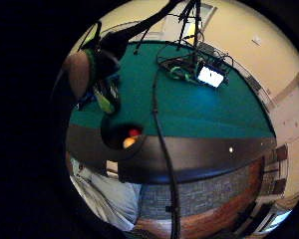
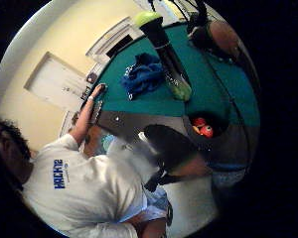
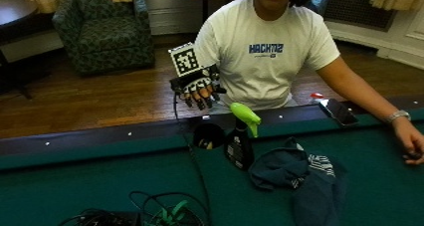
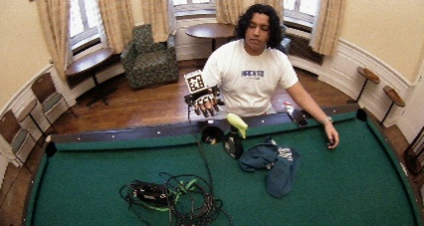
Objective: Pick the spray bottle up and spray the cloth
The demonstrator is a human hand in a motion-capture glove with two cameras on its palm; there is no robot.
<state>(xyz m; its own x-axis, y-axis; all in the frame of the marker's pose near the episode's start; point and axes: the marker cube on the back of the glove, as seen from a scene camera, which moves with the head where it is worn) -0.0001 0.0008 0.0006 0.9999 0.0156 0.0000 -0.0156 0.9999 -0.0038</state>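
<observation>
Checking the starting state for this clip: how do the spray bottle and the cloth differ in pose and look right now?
The spray bottle stands upright on the pool table, while the cloth lies crumpled flat beside it. The bottle is dark with a bright green trigger head; the cloth is dark blue with a striped patch. Both rest untouched on the green felt; the gloved right hand hovers above the rail, holding nothing.

One spray bottle [image 3: 240, 141] — one cloth [image 3: 301, 173] — one phone [image 3: 338, 111].

Green felt table [image 1: 199, 107], pocket [image 1: 122, 137] with red and orange balls, perhaps spray bottle [image 1: 102, 94] beside, cable tangle [image 1: 194, 69]
</observation>
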